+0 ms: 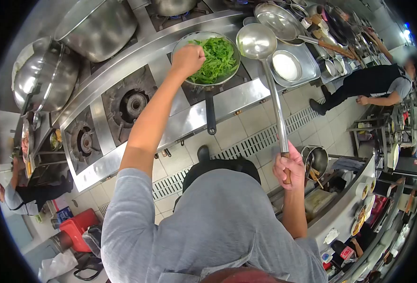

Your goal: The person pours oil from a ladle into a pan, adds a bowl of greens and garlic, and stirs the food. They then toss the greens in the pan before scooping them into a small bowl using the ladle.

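A pan (236,70) full of chopped leafy greens (217,59) sits on the stove, its black handle pointing toward my body. Over the left side of the greens is my left hand (188,60), its fingers closed; whatever they may hold is hidden. My right hand (288,169) is wrapped round the wooden end of a long-handled ladle (256,42). The ladle's wide metal bowl is raised just right of the pan, near a metal tray (306,75) with a round container of white contents (287,65).
Bare burners (134,104) lie left of the pan. Large steel pots (97,28) stand behind them. A strainer and pans (278,21) are at the back right. One person (369,85) stands at the right, another (22,198) at far left. A counter with dishes (340,221) runs along the lower right.
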The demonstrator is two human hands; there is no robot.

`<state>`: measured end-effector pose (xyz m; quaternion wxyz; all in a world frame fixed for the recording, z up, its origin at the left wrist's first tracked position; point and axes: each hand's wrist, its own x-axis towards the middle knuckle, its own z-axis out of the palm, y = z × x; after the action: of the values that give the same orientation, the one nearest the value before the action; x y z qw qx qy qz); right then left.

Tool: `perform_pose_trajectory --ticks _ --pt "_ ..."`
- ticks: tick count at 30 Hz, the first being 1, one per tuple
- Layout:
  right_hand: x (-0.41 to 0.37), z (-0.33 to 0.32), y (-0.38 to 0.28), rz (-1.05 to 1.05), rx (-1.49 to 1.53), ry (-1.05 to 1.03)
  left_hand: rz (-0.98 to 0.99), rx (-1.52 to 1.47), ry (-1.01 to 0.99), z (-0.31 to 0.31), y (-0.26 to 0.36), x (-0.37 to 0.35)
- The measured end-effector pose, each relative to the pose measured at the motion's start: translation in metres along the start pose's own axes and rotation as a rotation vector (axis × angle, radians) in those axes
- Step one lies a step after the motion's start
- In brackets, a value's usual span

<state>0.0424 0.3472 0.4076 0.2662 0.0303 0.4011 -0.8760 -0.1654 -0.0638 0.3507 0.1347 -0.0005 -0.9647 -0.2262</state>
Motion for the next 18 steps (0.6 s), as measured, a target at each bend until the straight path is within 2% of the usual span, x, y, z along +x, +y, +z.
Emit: perform_pose_trajectory --ticks 8,14,18 --pt "0.039 -0.037 -0.034 0.08 -0.003 -0.003 -0.065 0.369 -0.221 0.047 0.005 0.044" --pt "0.061 -0.064 -0.069 0.143 -0.026 -0.041 -0.149 0.434 -0.277 0.063 0.002 0.055" --pt "0.076 -0.077 -0.089 0.19 -0.05 -0.046 -0.19 0.436 -0.204 0.062 0.007 0.056"
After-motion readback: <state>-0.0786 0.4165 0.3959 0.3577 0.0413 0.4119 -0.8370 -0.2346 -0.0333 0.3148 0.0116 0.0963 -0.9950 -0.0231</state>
